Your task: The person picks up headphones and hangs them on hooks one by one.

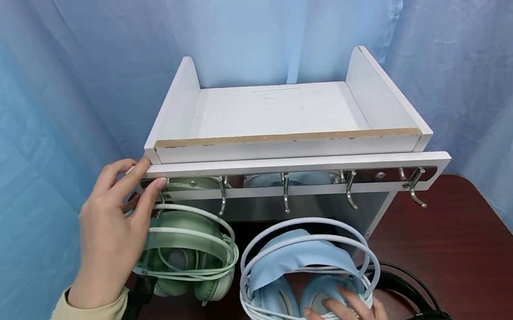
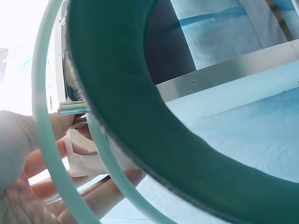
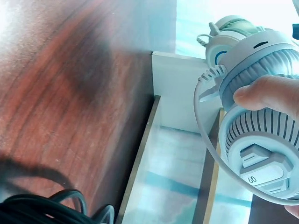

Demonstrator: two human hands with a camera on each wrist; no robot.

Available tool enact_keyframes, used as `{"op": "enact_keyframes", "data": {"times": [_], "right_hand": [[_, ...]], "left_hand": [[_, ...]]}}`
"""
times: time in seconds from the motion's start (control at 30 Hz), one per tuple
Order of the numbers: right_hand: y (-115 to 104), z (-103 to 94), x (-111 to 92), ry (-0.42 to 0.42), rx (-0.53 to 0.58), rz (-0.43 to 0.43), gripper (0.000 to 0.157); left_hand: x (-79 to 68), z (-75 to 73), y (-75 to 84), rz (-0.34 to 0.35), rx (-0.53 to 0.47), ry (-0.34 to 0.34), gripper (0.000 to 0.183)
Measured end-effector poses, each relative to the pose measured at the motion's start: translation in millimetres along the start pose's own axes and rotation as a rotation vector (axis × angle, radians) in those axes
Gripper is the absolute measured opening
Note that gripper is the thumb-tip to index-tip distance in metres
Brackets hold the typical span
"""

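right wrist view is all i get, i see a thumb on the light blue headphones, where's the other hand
Observer: The left hand is up at the rack, pinching the left end of the front board between fingers and thumb.
Operator: ok and the green headphones at the top of my picture, what are they on
Observer: They hang from the leftmost hook of the row, right by that pinching hand; the head view shows it.
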State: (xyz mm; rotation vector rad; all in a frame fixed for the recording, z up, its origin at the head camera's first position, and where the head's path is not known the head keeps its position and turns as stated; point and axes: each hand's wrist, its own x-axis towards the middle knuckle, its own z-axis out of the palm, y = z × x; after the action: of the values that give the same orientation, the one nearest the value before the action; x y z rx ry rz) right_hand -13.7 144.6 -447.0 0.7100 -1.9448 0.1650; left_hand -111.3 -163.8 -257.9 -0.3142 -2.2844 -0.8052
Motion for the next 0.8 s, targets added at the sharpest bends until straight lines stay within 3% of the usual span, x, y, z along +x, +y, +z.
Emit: {"op": "enact_keyframes", "data": {"times": [0.43, 0.8], "right_hand": [[2, -5.9, 31, 0.048, 0.018, -0.012, 0.047], [5, -0.1, 22, -0.014, 0.048, 0.004, 0.043]], "left_hand": [[0.0, 0.3, 0.0, -0.005, -0.003, 0.001, 0.037], [0.1, 0.1, 0.1, -0.006, -0.004, 0.0, 0.037]]}}
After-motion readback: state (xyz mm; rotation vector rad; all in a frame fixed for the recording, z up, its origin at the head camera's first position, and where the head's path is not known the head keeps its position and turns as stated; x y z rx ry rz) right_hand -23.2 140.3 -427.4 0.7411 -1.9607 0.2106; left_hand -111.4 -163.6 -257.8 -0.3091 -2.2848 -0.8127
